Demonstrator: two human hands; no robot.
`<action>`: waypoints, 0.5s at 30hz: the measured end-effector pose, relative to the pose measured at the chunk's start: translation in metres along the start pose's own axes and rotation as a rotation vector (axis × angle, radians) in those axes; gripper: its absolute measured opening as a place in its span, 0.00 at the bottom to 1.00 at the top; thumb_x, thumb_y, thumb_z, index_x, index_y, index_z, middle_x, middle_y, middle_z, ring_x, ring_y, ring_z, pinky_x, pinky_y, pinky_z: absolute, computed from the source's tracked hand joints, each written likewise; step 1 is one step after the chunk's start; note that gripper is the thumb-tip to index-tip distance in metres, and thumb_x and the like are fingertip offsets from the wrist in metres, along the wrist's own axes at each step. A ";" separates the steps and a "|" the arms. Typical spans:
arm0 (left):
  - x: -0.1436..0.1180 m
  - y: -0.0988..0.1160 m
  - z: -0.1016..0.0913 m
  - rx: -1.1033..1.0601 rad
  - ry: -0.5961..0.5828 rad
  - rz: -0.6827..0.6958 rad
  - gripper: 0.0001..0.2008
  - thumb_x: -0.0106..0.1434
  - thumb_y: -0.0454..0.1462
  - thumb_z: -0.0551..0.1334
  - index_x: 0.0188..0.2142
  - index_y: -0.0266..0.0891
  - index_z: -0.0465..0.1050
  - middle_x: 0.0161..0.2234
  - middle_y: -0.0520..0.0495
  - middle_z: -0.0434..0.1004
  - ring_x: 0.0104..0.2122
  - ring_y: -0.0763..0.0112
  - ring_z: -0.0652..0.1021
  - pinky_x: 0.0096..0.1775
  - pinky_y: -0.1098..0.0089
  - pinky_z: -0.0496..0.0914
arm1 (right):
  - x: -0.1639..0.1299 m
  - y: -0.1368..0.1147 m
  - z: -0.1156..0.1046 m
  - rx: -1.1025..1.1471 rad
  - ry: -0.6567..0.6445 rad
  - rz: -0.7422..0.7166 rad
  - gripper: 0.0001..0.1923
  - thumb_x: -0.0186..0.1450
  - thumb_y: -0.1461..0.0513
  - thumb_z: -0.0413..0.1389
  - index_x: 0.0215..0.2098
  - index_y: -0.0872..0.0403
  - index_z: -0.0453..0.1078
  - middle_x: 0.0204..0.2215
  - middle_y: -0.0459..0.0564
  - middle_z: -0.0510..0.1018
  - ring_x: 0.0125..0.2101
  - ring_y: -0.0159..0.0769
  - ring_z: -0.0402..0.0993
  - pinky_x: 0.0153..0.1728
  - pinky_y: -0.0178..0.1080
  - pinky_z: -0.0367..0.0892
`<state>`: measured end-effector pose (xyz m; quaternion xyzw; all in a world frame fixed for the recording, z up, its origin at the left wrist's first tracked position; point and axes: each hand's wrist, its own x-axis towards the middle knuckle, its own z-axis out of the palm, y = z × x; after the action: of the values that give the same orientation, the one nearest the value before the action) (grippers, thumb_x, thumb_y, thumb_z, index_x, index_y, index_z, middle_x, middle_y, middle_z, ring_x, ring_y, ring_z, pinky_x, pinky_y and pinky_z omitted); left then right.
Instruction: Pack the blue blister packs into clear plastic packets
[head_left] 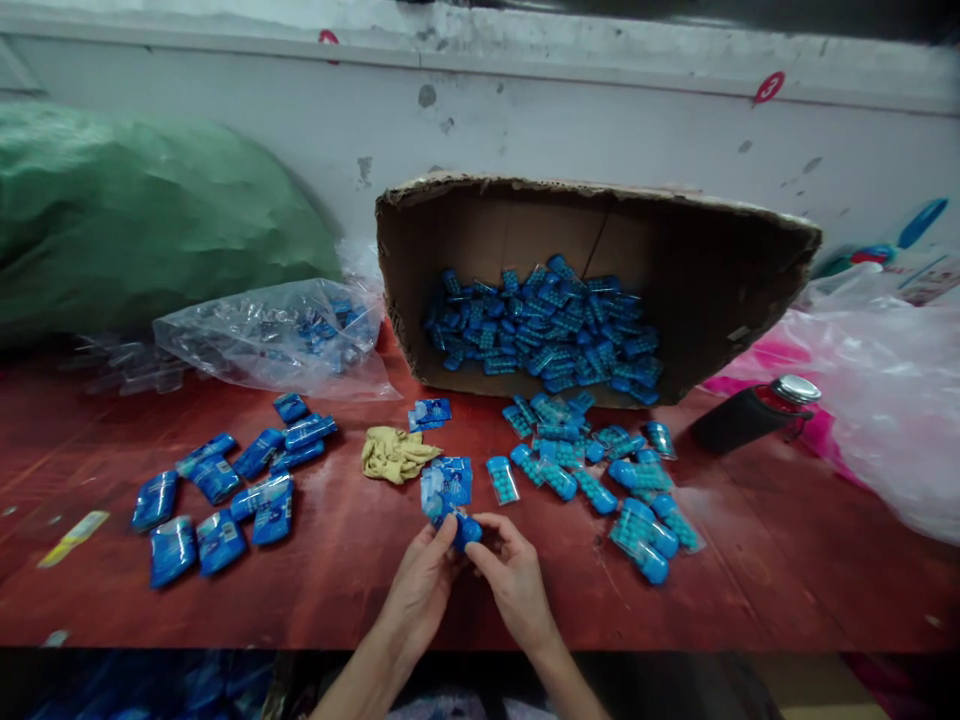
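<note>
1. Head view, the hands: the left hand point(424, 585) and the right hand point(514, 580) meet near the front edge of the red table point(750, 570). Both sets of fingers are pinched narrow around one small blue container point(466, 528), which sits between the fingertips just above the table.
2. Head view, close by: a few small printed bags point(448, 482) lie touching the container's far side, and a crumpled yellow cloth point(394, 453) lies just to their left.
3. Head view, supply: a tipped cardboard box point(697, 290) holds a heap of the same blue containers, and loose ones point(600, 470) spill out in front of it, to the right of the hands.
4. Head view, left side: filled blue packets point(225, 495) lie spread out, well apart from the hands, with a clear plastic bag point(277, 335) behind them.
5. Step in hand, as I judge it: packing one container into a bag. The next move calls for one hand to hold a bag's mouth open while the other slides the container in straight.
</note>
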<state>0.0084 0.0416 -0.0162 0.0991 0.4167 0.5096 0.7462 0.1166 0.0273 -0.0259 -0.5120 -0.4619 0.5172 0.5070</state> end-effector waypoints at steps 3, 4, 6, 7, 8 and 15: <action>-0.002 0.009 0.001 0.080 0.043 0.057 0.08 0.49 0.37 0.65 0.29 0.35 0.73 0.25 0.52 0.74 0.25 0.78 0.73 0.31 0.76 0.66 | 0.001 0.000 -0.001 -0.029 -0.058 -0.055 0.12 0.53 0.65 0.57 0.38 0.53 0.70 0.35 0.48 0.76 0.37 0.38 0.70 0.41 0.39 0.64; -0.002 0.013 0.001 0.103 0.032 0.047 0.08 0.49 0.36 0.65 0.29 0.35 0.73 0.24 0.51 0.75 0.25 0.77 0.73 0.31 0.76 0.66 | 0.002 0.001 -0.002 -0.039 -0.065 -0.071 0.13 0.53 0.66 0.58 0.38 0.52 0.70 0.35 0.47 0.75 0.38 0.38 0.70 0.42 0.38 0.63; -0.003 0.019 0.000 0.133 -0.045 -0.018 0.08 0.50 0.36 0.64 0.30 0.34 0.73 0.26 0.48 0.75 0.27 0.74 0.74 0.33 0.75 0.67 | 0.003 0.001 -0.003 -0.037 -0.073 -0.079 0.18 0.52 0.67 0.58 0.41 0.50 0.69 0.36 0.46 0.74 0.37 0.36 0.69 0.41 0.37 0.63; -0.003 0.022 -0.001 0.136 -0.096 -0.049 0.08 0.51 0.36 0.63 0.31 0.33 0.73 0.27 0.47 0.76 0.29 0.73 0.75 0.34 0.74 0.67 | 0.003 0.001 -0.004 -0.032 -0.081 -0.077 0.20 0.51 0.67 0.59 0.43 0.50 0.68 0.36 0.45 0.73 0.37 0.35 0.68 0.41 0.37 0.63; -0.003 0.024 -0.002 0.135 -0.143 -0.072 0.08 0.52 0.36 0.62 0.32 0.33 0.74 0.28 0.46 0.76 0.30 0.72 0.75 0.35 0.74 0.67 | 0.004 0.001 -0.005 -0.031 -0.093 -0.077 0.22 0.51 0.68 0.59 0.44 0.49 0.67 0.36 0.45 0.72 0.37 0.35 0.67 0.41 0.37 0.63; -0.001 0.021 -0.008 0.082 -0.255 -0.133 0.11 0.53 0.35 0.62 0.36 0.33 0.73 0.32 0.43 0.77 0.33 0.71 0.75 0.37 0.73 0.67 | 0.010 0.001 -0.017 0.016 -0.258 -0.105 0.29 0.48 0.65 0.62 0.48 0.45 0.65 0.42 0.44 0.68 0.45 0.38 0.64 0.48 0.38 0.58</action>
<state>-0.0119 0.0480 -0.0091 0.1653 0.3448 0.4248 0.8206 0.1335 0.0361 -0.0285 -0.4124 -0.5452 0.5550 0.4739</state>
